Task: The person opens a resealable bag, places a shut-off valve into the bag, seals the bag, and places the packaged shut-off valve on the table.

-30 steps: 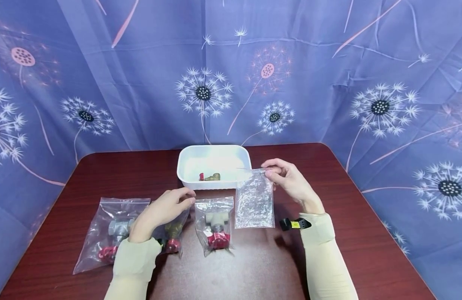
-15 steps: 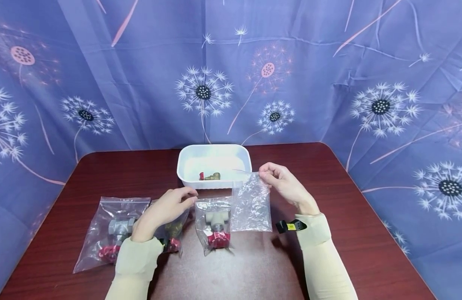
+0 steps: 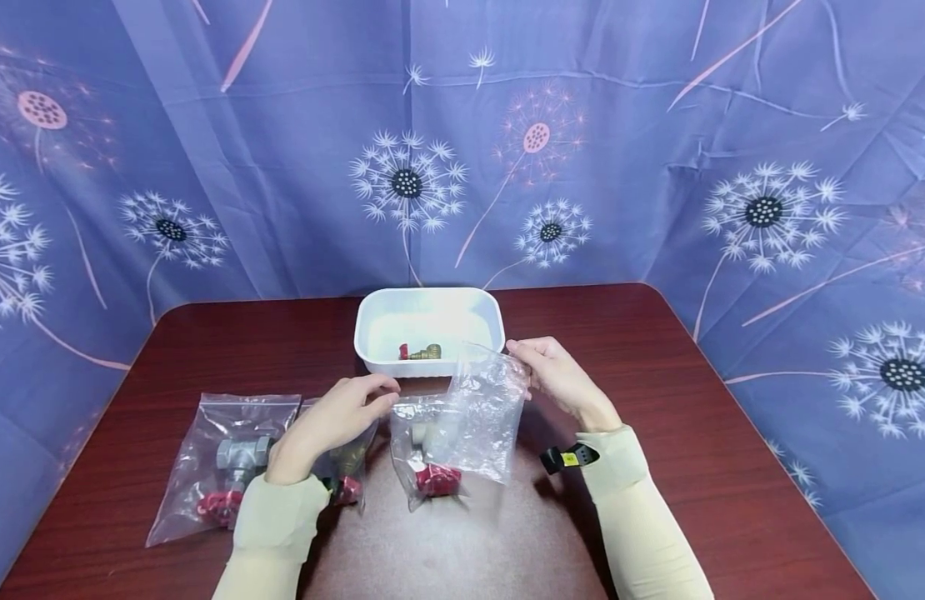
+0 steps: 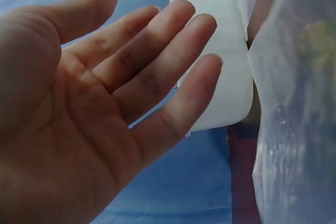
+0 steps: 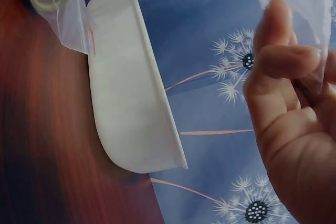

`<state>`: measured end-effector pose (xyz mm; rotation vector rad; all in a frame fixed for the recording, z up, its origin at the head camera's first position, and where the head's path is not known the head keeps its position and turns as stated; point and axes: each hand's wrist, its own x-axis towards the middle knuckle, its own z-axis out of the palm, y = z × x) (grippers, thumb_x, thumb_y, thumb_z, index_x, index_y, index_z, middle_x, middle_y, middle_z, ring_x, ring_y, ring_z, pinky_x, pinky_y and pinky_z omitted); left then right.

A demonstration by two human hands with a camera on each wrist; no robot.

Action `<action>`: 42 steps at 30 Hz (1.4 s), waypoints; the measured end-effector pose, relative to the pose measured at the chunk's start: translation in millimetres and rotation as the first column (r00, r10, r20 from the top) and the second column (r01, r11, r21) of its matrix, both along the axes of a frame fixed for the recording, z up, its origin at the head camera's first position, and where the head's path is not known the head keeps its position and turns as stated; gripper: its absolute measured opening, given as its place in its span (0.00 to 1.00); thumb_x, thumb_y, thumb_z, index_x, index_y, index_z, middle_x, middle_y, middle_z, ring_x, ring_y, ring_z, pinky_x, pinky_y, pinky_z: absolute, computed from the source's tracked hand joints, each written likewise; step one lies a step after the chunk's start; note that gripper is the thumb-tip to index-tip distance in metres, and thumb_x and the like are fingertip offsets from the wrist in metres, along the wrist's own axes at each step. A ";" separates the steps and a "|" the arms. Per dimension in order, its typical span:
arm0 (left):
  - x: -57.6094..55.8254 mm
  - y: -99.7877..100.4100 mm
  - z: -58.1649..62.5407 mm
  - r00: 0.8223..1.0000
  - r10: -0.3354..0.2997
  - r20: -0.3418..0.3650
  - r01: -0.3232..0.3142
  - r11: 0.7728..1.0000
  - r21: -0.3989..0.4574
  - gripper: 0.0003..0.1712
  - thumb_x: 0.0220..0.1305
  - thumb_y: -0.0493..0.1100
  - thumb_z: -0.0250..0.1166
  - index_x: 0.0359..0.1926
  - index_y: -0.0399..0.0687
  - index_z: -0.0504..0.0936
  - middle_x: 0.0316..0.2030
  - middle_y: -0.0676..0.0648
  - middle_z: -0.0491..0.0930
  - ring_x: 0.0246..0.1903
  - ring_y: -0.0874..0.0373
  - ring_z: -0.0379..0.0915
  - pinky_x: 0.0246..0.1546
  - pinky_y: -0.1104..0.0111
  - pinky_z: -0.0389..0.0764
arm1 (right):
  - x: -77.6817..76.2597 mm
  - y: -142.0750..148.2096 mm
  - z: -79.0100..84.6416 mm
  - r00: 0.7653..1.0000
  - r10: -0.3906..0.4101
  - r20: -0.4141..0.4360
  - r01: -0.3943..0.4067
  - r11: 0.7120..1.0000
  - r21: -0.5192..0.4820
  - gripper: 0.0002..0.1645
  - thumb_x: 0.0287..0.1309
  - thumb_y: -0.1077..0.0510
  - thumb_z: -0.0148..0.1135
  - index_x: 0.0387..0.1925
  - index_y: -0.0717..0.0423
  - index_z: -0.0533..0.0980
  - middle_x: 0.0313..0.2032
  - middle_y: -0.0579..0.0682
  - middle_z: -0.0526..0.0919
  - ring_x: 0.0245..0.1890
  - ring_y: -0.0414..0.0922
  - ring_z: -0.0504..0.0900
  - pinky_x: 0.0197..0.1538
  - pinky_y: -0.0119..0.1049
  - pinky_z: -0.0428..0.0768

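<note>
My right hand point(image 3: 563, 387) pinches a flat clear zip bag point(image 3: 487, 421) by its upper right edge; nothing shows inside it. In the head view the bag hangs partly over another zip bag holding a pale valve with a red handle point(image 3: 437, 480). My left hand point(image 3: 331, 423) hovers with relaxed fingers, its fingertips near that second bag's top left corner. The left wrist view shows its palm point(image 4: 100, 98) holding nothing. Beneath the left hand lies a bagged brass-coloured valve with a red handle point(image 3: 348, 490), partly covered by the hand and sleeve.
A white plastic tray point(image 3: 372, 365) stands at the back middle, with a small brass valve with a red handle point(image 3: 423, 353) in it. At the left lies a larger zip bag point(image 3: 181, 492) with a grey metal valve point(image 3: 239, 454). A patterned blue cloth point(image 3: 282, 167) hangs behind the table.
My right hand has moved left and slightly down with the flat bag, which is now tilted and overlaps the pale valve's bag. The left hand has barely moved.
</note>
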<state>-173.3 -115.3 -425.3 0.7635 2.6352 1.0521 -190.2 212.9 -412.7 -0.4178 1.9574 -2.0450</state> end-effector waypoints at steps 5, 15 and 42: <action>0.0 1.1 1.2 1.000 -0.006 0.000 0.006 1.000 -0.005 0.14 0.73 0.43 0.56 0.53 0.42 0.79 0.39 0.47 0.82 0.30 0.60 0.72 0.37 0.61 0.74 | -1.1 -0.3 0.3 0.995 -0.089 0.045 0.090 0.996 -0.024 0.21 0.63 0.67 0.46 0.12 0.62 0.66 0.18 0.49 0.70 0.13 0.40 0.65 0.17 0.28 0.67; 0.7 0.4 1.4 1.000 -0.004 0.013 0.004 1.000 -0.004 0.14 0.74 0.43 0.55 0.54 0.42 0.79 0.36 0.48 0.81 0.27 0.60 0.70 0.35 0.61 0.72 | -1.3 2.4 1.2 0.993 -0.092 0.078 0.095 0.995 -0.036 0.20 0.66 0.57 0.61 0.18 0.60 0.72 0.19 0.47 0.68 0.15 0.39 0.64 0.21 0.29 0.69; 0.5 -1.2 3.9 1.000 0.030 -0.006 -0.030 0.999 0.034 0.13 0.73 0.43 0.56 0.52 0.45 0.80 0.36 0.48 0.83 0.30 0.61 0.73 0.35 0.62 0.73 | -4.3 -1.7 -4.1 0.999 0.018 -0.039 -0.024 0.985 -0.170 0.17 0.59 0.76 0.57 0.49 0.66 0.75 0.38 0.54 0.81 0.38 0.41 0.80 0.42 0.30 0.79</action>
